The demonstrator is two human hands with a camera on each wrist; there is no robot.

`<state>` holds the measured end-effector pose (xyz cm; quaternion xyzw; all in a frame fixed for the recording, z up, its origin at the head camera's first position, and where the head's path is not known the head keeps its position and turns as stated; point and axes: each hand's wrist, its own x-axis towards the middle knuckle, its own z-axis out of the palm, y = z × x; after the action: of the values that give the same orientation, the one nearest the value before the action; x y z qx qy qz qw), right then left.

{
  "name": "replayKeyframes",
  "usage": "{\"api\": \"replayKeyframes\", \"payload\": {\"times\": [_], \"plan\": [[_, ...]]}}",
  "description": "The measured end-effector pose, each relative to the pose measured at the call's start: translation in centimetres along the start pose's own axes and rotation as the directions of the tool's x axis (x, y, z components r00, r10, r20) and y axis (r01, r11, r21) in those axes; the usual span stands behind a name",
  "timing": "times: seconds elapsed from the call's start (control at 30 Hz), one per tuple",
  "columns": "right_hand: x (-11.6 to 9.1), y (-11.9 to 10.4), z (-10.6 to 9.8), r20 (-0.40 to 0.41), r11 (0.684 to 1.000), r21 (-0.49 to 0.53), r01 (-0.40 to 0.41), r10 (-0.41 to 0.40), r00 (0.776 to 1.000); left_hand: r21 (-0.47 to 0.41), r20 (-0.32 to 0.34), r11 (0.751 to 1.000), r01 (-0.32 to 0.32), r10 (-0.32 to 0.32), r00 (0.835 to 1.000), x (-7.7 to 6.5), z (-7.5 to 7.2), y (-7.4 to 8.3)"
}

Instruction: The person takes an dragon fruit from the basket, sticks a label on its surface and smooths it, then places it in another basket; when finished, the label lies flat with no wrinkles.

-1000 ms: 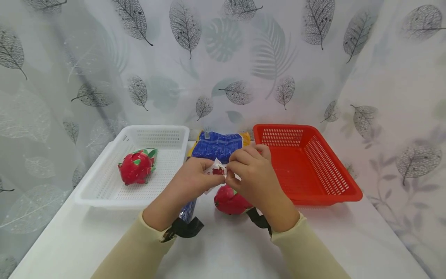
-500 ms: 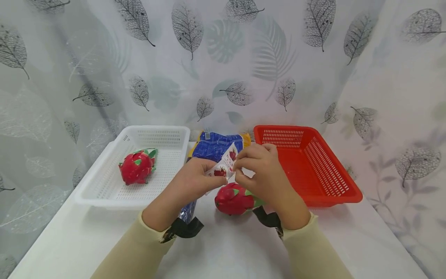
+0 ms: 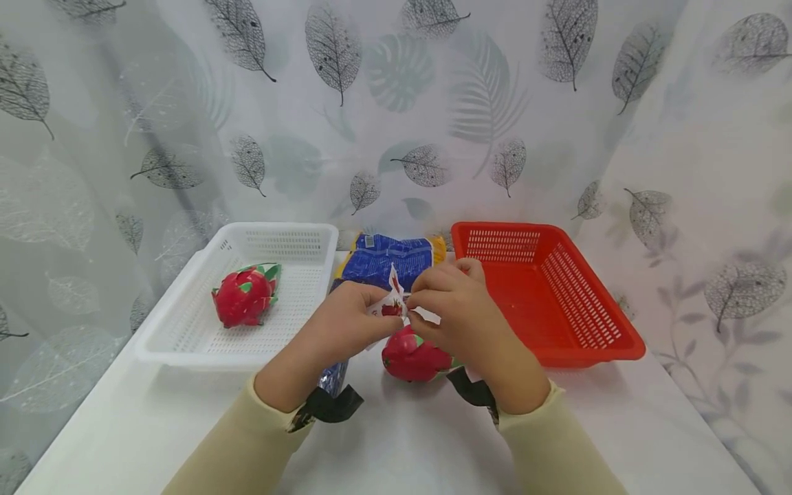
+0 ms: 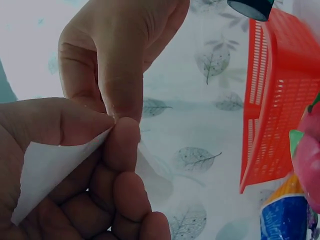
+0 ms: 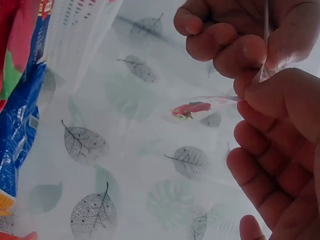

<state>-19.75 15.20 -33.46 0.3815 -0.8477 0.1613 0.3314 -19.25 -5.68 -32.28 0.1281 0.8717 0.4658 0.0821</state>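
Note:
My left hand [image 3: 343, 316] pinches a white label strip [image 3: 391, 307] printed with dragon fruit pictures, between thumb and forefinger. The fingertips of my right hand [image 3: 454, 309] pinch the strip's other end, right beside the left fingertips. The left wrist view shows the plain white back of the strip [image 4: 55, 172] curving across the left palm. A loose printed end of the strip [image 5: 192, 107] sticks out from the joined fingertips in the right wrist view. Below the hands a red dragon fruit [image 3: 411, 356] lies on the table, its right end partly hidden by the right hand.
A white basket [image 3: 232, 359] at left holds another dragon fruit [image 3: 241, 297]. At right stands a red basket [image 3: 526, 302]. Between them lies a blue and yellow bag [image 3: 386, 260]. A shiny blue package [image 3: 333, 377] shows under the left wrist. A leaf-patterned curtain [image 3: 396, 117] hangs behind.
The right hand first drew to the right, stretching out the strip, then came back slightly toward the left hand, and the strip folded upward. The left hand stayed in place.

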Motion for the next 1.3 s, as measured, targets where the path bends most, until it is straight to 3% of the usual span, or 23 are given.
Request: {"api": "replayKeyframes", "payload": {"times": [0.17,0.33,0.63,0.87,1.07,1.3], "plan": [[0.2,-0.4,0.8,0.013,0.997,-0.081,-0.005,0.006,1.000,0.046,0.022,0.998,-0.038,0.037,0.999,0.1,-0.1,-0.1],[0.4,-0.3,1.2,-0.020,0.996,-0.092,-0.009,0.007,1.000,0.023,0.028,0.999,-0.035,0.034,0.999,0.2,-0.2,-0.2],[0.2,0.6,0.7,-0.050,0.994,0.107,-0.015,0.020,0.999,-0.007,0.078,0.999,-0.053,0.053,0.996,-0.1,-0.7,-0.3],[-0.2,1.3,-0.4,-0.058,0.988,0.157,-0.011,0.021,0.998,-0.027,0.060,0.999,-0.036,0.038,0.997,-0.1,-0.8,-0.3],[-0.2,0.6,-0.6,-0.014,0.996,0.081,0.045,-0.044,0.999,-0.017,0.048,0.999,-0.049,0.050,0.998,0.0,-0.6,-0.3],[0.0,-0.3,-0.1,-0.010,0.997,-0.051,0.063,-0.063,0.998,0.073,0.061,0.996,-0.059,0.055,0.997,-0.3,-0.3,0.2]]}}
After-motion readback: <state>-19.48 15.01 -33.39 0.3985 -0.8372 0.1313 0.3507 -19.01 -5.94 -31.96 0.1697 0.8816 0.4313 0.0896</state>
